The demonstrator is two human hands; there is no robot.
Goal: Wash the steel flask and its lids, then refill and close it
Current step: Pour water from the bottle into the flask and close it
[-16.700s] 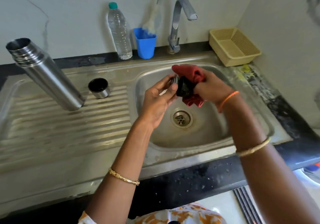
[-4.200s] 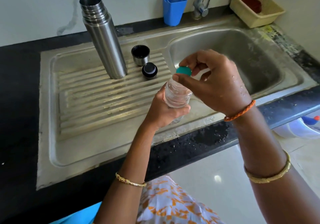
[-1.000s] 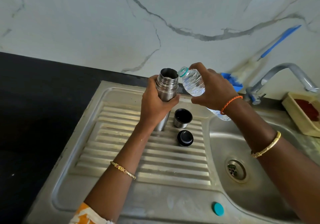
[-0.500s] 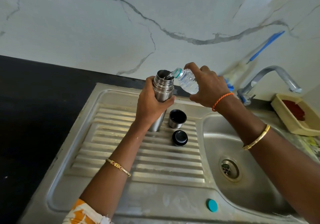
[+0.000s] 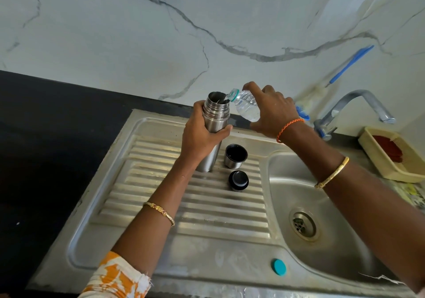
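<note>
Left hand [image 5: 202, 134] grip round flask [image 5: 215, 118]; right hand [image 5: 273, 111] tilts bottle [image 5: 246, 105] at mouth

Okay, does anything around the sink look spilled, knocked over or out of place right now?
Nothing looks spilled or knocked over. The teal bottle cap lies alone on the sink's front edge, away from the plastic bottle tipped into the steel flask. The steel cup lid and black stopper sit upright on the drainboard.

The left hand [image 5: 202, 134] reaches forward, fingers and thumb wrapped around the upright flask [image 5: 215, 123] below its neck. The right hand [image 5: 272, 111] is raised beside it, gripping the tilted bottle [image 5: 246, 106] from above, wrist bent, forearm stretching in from the right.
</note>
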